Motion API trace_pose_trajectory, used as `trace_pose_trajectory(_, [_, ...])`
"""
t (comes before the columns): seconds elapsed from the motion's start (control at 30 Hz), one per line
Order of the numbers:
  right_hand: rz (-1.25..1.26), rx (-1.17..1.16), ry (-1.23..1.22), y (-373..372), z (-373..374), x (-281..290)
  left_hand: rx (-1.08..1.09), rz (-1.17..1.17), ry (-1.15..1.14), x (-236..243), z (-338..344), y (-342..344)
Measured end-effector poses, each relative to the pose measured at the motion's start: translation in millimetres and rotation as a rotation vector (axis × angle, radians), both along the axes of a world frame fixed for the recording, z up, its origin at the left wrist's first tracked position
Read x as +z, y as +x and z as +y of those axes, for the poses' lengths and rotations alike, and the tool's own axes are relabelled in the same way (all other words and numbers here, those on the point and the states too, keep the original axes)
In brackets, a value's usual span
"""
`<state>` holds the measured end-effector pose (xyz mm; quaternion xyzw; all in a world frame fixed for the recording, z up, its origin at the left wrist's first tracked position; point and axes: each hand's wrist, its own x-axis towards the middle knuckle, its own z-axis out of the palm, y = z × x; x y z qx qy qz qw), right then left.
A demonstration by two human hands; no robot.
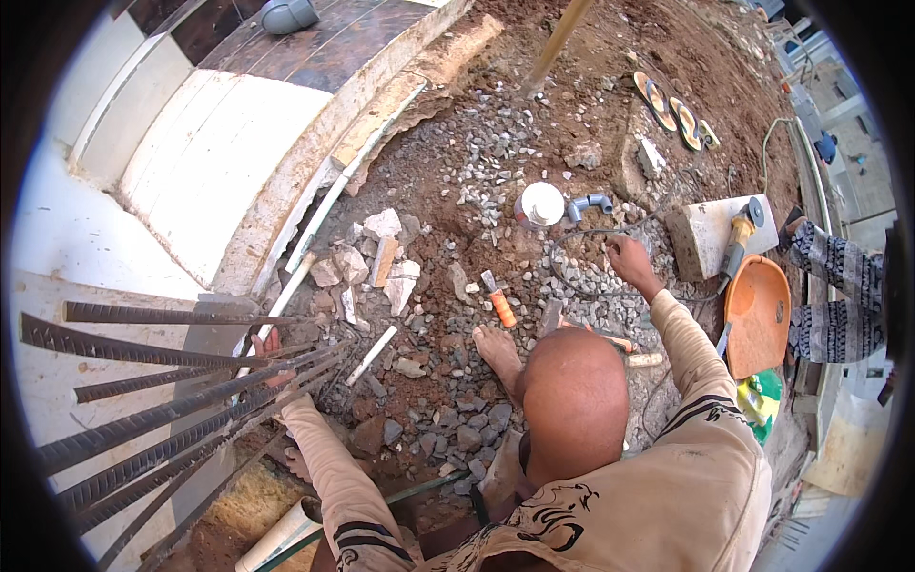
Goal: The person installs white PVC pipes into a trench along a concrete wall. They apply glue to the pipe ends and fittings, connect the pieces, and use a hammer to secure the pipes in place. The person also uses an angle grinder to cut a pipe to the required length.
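My left hand (274, 359) reaches down behind several ribbed steel bars (162, 405), which partly hide it. Its visible fingers are apart and lie against a thin white pipe (329, 195) along the wall's foot. Over the grey gravel, my right hand (629, 259) is closed, its fingers curled down; whatever they may hold is hidden. A dark cable (562, 272) runs close by. Beyond that hand are a grey pipe elbow (590, 206) and a white tub (539, 205). An orange-handled tool (498, 298) lies by my bare foot (498, 351).
An angle grinder (739, 243) leans on a pale block (696, 238), beside an orange basin (758, 315). Broken stones (381, 226) and a short white pipe piece (371, 356) lie between my hands. Sandals (670, 110) rest farther off. Someone in patterned trousers (834, 286) stands right.
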<state>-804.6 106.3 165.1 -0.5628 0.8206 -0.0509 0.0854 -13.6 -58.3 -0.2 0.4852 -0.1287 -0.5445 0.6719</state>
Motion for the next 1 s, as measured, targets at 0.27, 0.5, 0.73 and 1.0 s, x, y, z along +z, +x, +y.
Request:
trace_pose_trajectory(0.27, [-0.168, -0.171, 0.227, 67.2, 154.2, -29.3, 0.016, -0.009, 0.251, 11.8, 13.4, 37.1])
trace_pose_trajectory(0.5, [0.06, -0.052, 0.157, 95.6, 195.1, -55.5, 0.015, -0.022, 0.146, -1.1, 25.0, 47.0])
trace_pose_trajectory(0.73, [-0.213, 0.231, 0.408, 67.6, 148.3, -92.4, 0.017, -0.081, -0.033, 15.8, 28.3, 18.8])
trace_pose_trajectory(1.0, [-1.498, -0.337, 0.459, 195.4, 15.6, -24.4, 0.119, -0.049, 0.104, 29.6, 32.4, -3.0])
